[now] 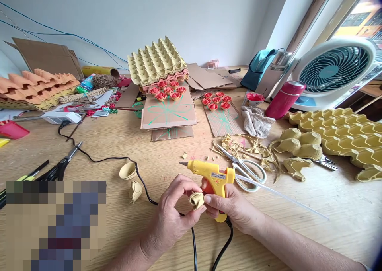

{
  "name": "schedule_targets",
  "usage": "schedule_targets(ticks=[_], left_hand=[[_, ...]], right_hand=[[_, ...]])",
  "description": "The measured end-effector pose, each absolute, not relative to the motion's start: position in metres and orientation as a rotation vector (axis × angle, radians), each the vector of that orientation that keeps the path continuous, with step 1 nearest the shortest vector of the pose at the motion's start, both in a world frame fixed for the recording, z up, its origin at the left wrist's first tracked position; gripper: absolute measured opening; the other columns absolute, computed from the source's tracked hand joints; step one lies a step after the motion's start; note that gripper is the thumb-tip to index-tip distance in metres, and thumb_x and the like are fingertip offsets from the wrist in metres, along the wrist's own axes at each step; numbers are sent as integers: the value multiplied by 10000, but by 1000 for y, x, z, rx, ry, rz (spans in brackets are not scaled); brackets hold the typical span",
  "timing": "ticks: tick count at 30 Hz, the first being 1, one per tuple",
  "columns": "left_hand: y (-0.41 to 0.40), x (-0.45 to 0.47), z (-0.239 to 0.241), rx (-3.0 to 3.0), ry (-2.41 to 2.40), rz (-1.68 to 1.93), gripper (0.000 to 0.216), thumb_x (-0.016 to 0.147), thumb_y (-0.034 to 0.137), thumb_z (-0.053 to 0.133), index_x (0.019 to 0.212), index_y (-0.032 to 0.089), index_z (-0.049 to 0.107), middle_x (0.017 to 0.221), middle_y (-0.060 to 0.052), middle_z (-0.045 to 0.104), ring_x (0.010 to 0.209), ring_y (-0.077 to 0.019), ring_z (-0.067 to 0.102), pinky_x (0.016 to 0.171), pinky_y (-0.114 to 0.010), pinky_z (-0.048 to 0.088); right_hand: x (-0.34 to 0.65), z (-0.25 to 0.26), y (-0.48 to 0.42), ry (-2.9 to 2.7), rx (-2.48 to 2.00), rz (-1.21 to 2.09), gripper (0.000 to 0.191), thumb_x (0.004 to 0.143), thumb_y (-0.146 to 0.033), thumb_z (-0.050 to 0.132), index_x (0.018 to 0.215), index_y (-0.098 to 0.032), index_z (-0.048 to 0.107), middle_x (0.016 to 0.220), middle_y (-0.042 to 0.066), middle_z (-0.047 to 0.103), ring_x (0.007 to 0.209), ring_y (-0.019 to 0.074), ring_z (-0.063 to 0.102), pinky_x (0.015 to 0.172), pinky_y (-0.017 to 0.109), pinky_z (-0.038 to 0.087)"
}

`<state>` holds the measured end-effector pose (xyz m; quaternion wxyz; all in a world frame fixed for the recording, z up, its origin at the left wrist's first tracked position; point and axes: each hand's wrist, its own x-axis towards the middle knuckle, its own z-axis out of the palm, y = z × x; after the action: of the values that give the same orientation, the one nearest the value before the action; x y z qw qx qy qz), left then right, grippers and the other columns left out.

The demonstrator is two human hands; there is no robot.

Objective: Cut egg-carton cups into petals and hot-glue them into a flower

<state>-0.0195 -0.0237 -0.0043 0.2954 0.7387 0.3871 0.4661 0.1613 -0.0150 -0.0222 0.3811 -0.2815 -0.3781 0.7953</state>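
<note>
My left hand [176,207] pinches a small rolled piece of yellow egg carton [196,200], shaped like a flower bud, between thumb and fingers. My right hand [235,207] is wrapped around the handle of a yellow hot glue gun [213,173], its thumb touching the bud. The nozzle points left, and a clear glue stick [283,195] sticks out of the back. To the left lie a carton cup [127,170] and a petal-shaped carton piece [135,192]. White-handled scissors [246,169] rest behind the right hand.
Red paper flowers [167,90] sit on cardboard [170,116] with green drawn stems. A black cord [110,158] crosses the table. Carton scraps [256,149], carton cups [298,141] and egg trays [343,131] lie right, near a pink bottle [285,100] and a fan [334,72]. Black scissors [62,163] lie left.
</note>
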Motion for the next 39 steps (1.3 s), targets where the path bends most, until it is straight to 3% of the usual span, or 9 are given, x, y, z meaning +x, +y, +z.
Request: schedule_targets(ticks=[11, 39], left_hand=[[-21, -26, -7, 1848, 953, 1146, 176, 840, 213, 706, 998, 236, 632, 907, 1, 604, 859, -167, 571, 782, -277, 475], [-24, -18, -1, 1806, 1004, 1150, 165, 763, 95, 640, 861, 219, 594, 822, 15, 587, 780, -148, 575, 731, -267, 477]], right_hand=[[161, -23, -14, -934, -670, 2033, 334, 800, -366, 829, 905, -170, 581, 660, -60, 512, 519, 48, 410, 509, 190, 336], [161, -23, -16, -981, -645, 2050, 348, 793, -390, 826, 905, -181, 571, 679, -55, 508, 527, 53, 408, 503, 203, 300]])
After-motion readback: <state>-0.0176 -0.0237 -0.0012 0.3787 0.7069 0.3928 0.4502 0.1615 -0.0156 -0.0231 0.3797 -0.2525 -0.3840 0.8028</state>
